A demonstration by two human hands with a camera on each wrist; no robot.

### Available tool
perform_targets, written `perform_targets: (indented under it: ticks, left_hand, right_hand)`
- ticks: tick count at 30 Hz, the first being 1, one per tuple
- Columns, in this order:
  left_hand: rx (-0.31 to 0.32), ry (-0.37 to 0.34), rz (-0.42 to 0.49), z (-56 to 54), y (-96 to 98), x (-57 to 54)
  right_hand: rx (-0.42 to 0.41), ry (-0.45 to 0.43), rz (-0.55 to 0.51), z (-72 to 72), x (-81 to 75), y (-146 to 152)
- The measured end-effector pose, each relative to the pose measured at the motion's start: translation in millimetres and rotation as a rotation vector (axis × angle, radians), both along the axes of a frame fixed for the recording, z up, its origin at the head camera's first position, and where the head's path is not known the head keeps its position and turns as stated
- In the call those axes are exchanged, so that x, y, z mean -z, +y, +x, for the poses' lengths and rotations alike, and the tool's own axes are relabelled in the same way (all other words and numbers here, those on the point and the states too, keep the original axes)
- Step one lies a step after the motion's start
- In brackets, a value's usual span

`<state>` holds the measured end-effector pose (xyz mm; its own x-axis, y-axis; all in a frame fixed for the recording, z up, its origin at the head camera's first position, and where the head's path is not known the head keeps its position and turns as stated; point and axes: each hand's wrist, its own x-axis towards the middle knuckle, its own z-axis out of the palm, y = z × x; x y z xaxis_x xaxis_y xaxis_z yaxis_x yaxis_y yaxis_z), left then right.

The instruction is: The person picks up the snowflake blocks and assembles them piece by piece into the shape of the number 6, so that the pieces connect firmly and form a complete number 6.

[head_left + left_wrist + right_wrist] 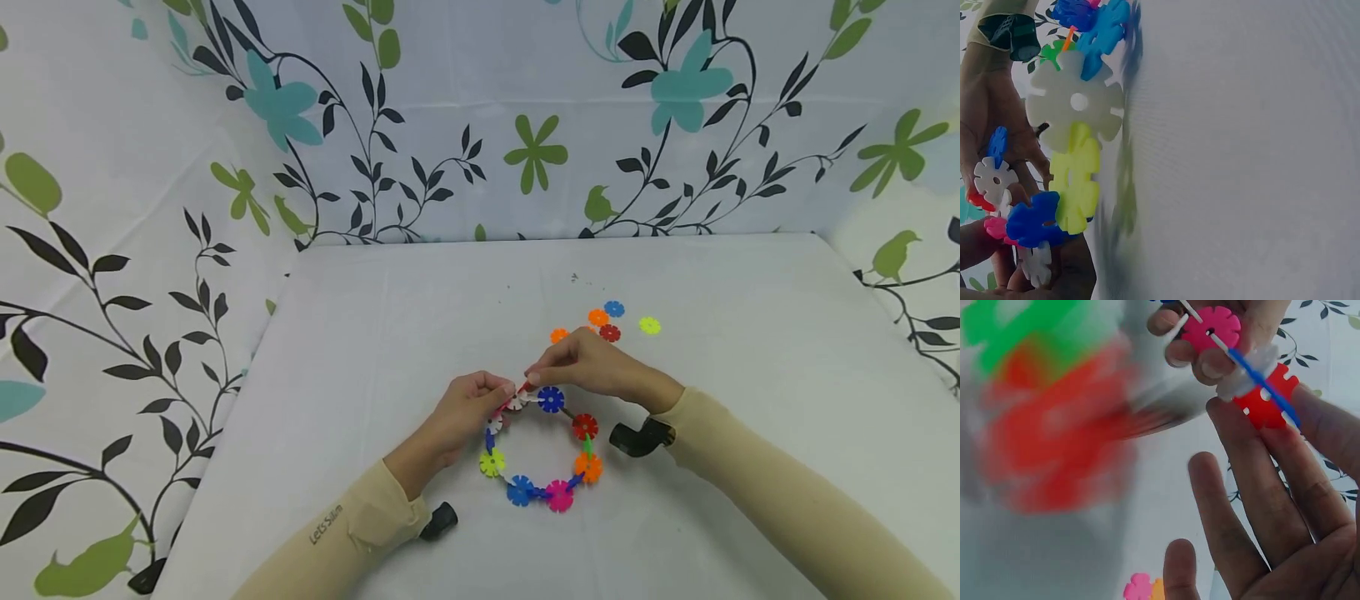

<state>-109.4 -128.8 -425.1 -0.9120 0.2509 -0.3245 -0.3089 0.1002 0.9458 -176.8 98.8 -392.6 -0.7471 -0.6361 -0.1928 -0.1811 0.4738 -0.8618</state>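
Note:
Notched plastic flower discs, slotted edge to edge, form a ring; its orange disc [588, 467] is nearest my right sleeve. At the ring's far left, my left hand [465, 412] pinches a pink disc [1225, 324]. My right hand [600, 367] comes from the other side, pinching a red disc [1259, 415] between thumb and fingers. Beside the red disc, a white disc [1244, 378] and an edge-on blue disc [1266, 387] overlap it. In the left wrist view, a yellow disc [1075, 187] and a blue disc [1035, 219] join near the left fingers.
Loose discs lie beyond my right hand: a light blue disc [614, 309], a dark red disc [610, 333], a yellow-green disc [650, 326] and several orange ones. Everything stands on a white-covered table [375, 333], with a leaf-patterned cloth [450, 108] behind it.

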Motion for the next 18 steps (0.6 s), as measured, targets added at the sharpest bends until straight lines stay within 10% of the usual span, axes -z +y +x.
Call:
perform_targets:
  ticks: [12,18]
  left_hand:
    - [0.005,-0.084,0.025,-5.7,-8.8,4.7]
    - [-0.006,-0.093,0.042,-7.7,-10.3,3.3]
  right_hand:
    - [0.137,0.034,0.108,-18.9,-5.8,36.1]
    - [-0.033,0.019,0.310,-10.6,-6.9,51.9]
